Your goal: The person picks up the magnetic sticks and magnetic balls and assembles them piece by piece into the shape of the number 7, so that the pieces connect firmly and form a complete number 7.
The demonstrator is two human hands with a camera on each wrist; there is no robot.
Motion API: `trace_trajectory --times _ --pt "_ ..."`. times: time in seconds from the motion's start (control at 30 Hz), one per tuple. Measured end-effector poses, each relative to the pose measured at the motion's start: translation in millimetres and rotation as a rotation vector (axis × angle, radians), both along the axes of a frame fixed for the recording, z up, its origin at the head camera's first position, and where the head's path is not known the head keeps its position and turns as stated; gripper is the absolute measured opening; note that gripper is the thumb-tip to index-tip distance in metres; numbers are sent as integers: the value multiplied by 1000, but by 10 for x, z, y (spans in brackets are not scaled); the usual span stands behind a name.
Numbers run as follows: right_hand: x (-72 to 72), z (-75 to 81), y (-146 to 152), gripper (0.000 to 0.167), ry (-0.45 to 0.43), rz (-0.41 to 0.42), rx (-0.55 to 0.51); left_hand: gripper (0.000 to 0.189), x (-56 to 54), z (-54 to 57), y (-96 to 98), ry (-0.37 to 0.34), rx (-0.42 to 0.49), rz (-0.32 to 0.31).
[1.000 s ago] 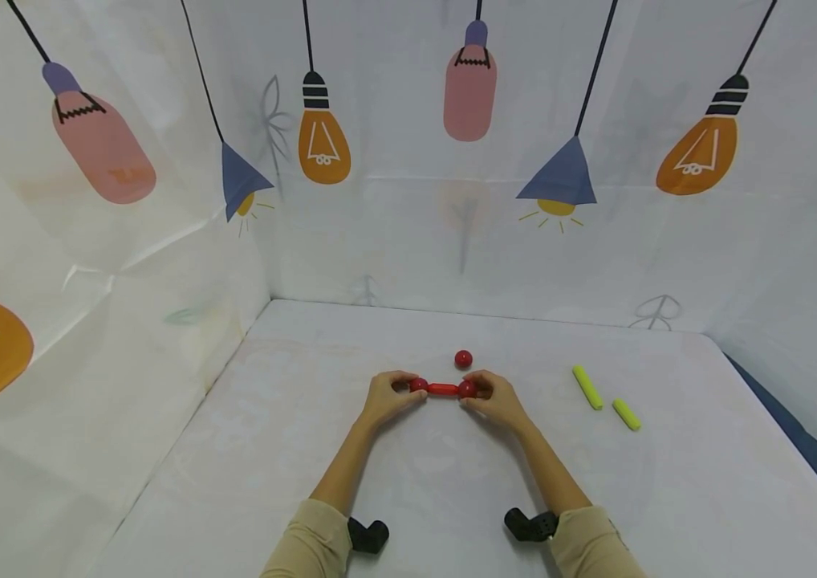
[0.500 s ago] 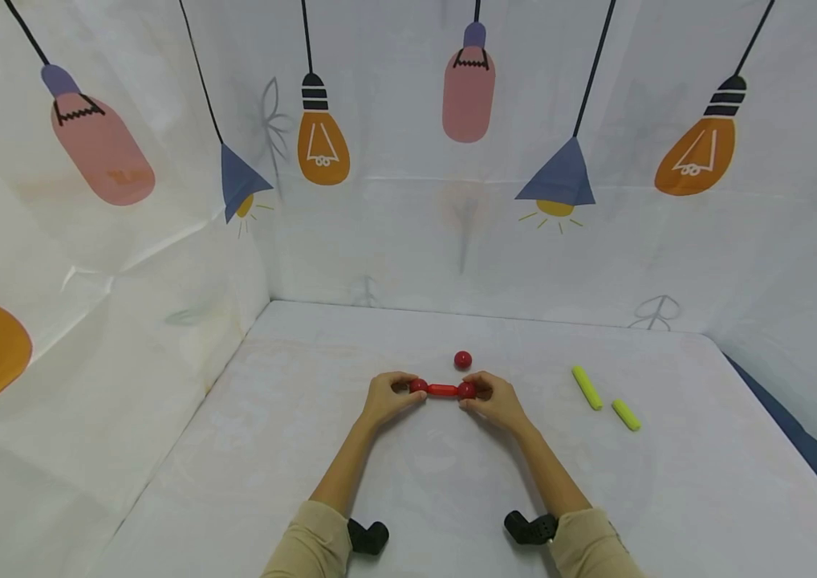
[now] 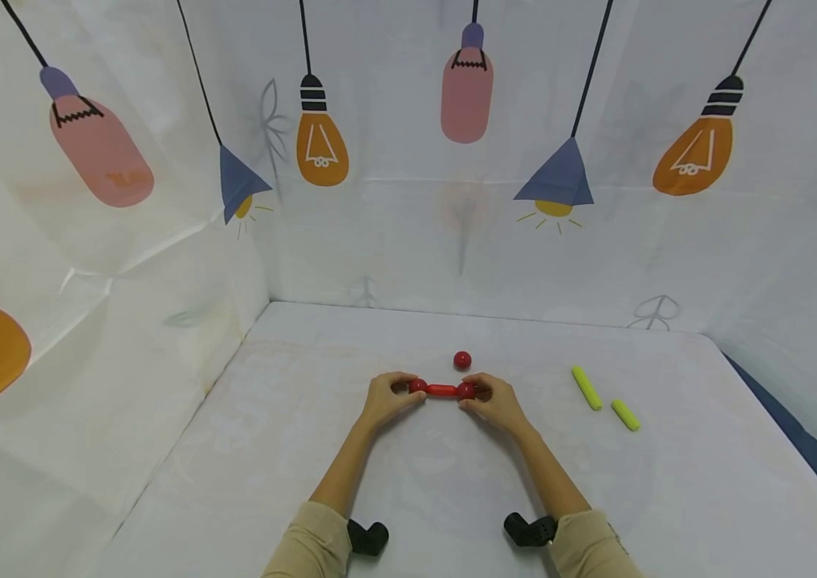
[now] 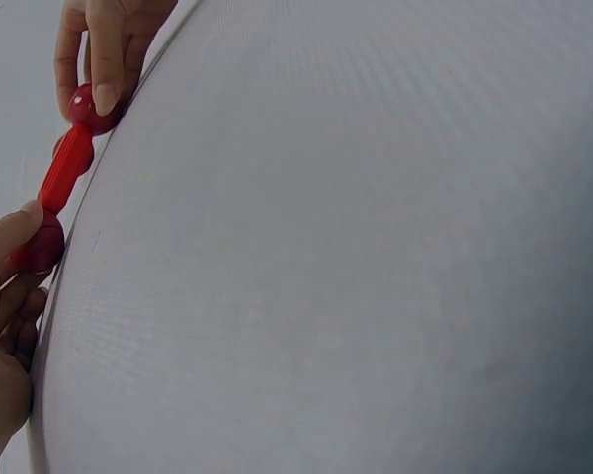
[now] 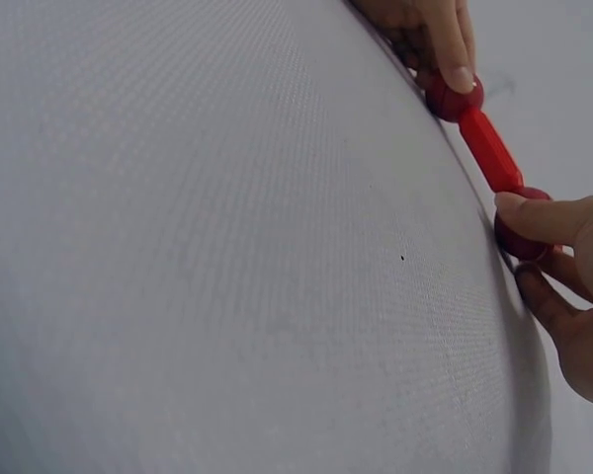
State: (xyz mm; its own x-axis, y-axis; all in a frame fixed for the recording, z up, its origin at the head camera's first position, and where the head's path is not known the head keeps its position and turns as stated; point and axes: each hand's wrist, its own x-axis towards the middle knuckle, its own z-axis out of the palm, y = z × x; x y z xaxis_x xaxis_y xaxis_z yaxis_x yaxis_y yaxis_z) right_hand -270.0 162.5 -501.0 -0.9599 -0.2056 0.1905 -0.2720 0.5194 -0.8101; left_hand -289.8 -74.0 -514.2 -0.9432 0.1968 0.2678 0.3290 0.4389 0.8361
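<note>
A faceted red rod (image 3: pixel 442 390) spans between two glossy red balls over the table, one ball at each end. My left hand (image 3: pixel 386 399) pinches the left ball (image 4: pixel 42 249) between thumb and fingers. On the other side, my right hand (image 3: pixel 497 403) grips the right ball (image 5: pixel 522 225) the same way, its thumb along the near side. Rod and balls form one straight line across the head view. Behind the right ball a third red ball (image 3: pixel 462 360) lies loose on the white surface, partly hidden by the rod in the left wrist view.
Two yellow-green sticks, a longer one (image 3: pixel 587 388) and a shorter one (image 3: pixel 625 415), lie on the white table (image 3: pixel 307 353) to the right. A white curtain (image 3: pixel 394 233) with printed lamps rises behind and at the left. Black devices (image 3: pixel 368 537) sit at both wrists.
</note>
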Motion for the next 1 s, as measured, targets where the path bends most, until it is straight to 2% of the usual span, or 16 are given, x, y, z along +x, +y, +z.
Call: trace_trajectory --times 0.57,1.0 --pt "-8 -17 0 39 -23 -21 -7 33 -3 -9 -5 41 -4 -19" --pt "1 -43 17 40 13 -11 -3 33 0 -6 -8 16 10 -11"
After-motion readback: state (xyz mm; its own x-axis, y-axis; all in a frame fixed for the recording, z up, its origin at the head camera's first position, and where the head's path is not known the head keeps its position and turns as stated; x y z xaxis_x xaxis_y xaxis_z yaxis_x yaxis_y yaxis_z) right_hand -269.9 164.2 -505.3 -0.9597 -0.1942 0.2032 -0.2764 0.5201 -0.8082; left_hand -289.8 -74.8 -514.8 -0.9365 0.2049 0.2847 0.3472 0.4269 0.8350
